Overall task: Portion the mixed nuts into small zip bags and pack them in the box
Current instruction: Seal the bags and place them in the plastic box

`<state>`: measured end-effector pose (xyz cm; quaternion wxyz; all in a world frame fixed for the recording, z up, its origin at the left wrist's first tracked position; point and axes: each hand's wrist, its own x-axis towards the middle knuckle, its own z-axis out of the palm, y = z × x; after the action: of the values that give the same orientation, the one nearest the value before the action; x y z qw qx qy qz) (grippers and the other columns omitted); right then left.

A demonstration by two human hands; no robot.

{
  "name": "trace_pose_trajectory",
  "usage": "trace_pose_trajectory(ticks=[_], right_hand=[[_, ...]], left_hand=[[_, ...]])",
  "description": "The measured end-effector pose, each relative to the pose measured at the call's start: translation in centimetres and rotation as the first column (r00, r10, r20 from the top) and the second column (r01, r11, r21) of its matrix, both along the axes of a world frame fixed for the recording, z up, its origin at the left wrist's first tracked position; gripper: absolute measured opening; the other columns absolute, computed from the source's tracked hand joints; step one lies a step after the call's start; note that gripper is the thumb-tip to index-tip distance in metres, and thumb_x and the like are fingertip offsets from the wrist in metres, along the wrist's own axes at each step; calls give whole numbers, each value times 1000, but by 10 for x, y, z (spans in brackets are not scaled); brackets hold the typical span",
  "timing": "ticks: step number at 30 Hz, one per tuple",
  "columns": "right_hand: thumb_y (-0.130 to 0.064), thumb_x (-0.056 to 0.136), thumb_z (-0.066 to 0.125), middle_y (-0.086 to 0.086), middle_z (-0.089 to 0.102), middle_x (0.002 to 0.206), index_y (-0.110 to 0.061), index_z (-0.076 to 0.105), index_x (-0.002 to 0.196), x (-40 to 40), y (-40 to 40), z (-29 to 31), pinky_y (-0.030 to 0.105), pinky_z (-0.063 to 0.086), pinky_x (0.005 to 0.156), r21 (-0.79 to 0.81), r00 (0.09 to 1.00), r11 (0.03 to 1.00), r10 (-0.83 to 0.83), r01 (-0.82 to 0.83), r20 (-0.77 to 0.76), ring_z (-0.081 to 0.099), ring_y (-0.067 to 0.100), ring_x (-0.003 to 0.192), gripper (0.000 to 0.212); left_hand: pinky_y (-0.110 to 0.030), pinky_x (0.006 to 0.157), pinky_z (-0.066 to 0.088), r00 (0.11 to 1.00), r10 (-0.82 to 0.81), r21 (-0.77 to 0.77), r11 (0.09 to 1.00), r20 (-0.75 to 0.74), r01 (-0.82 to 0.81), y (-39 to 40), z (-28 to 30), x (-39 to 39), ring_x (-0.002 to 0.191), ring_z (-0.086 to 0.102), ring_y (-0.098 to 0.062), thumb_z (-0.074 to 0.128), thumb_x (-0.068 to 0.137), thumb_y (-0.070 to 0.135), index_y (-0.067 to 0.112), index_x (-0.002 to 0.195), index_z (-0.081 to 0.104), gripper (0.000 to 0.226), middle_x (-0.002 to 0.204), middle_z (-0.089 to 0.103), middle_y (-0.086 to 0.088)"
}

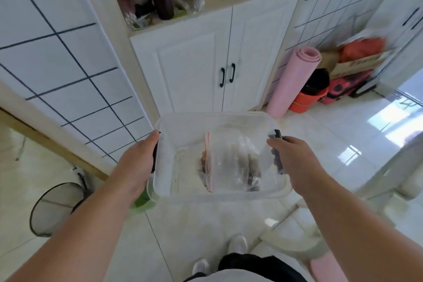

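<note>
Head view: box [164,181] carried above floor, left hand [139,158] and right hand [293,158] gripping its side latches. Nut bags [231,165] lie inside. Packing looks done; next likely needs a level set-down.

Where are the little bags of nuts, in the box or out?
In. The zip bags of nuts lie inside the clear box, which has no lid on and is carried by the left hand and right hand.
</note>
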<state>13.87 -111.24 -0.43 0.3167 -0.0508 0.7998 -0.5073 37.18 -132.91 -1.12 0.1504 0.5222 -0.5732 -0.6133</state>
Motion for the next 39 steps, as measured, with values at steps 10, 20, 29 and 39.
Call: trace_pose_trajectory(ticks=[10,20,29,39], right_hand=[[-26,84,67,2,51,65,-12,60,73,-97,-65,2,33,37,55,9,1000,1000,13,-13,17,45,19,56,19],[-26,85,68,6,57,70,-13,65,76,-180,-118,15,30,39,51,-14,1000,1000,1,-1,13,49,19,55,16],[-23,84,63,4,57,65,-14,60,65,-264,-171,29,23,39,45,49,998,998,-45,47,-41,49,13,43,22],[-29,81,67,-2,60,51,-11,68,72,-357,-217,46,21,41,40,90,987,987,-123,132,-101,53,8,35,20]], left_hand=[[-39,90,45,991,123,177,978,-59,-111,-57,-3,-90,73,61,-23,60,96,60,3,116,72,62,74,70,0],[-41,85,54,991,130,134,983,-31,-125,-102,16,-171,82,70,-21,62,92,64,26,95,78,42,71,78,10],[-35,65,50,990,101,171,982,-95,-84,-166,26,-265,70,69,-17,64,92,61,28,87,78,36,66,76,9],[-27,46,45,980,5,250,967,-197,45,-219,42,-361,40,58,-11,57,96,55,25,52,69,55,52,62,6]])
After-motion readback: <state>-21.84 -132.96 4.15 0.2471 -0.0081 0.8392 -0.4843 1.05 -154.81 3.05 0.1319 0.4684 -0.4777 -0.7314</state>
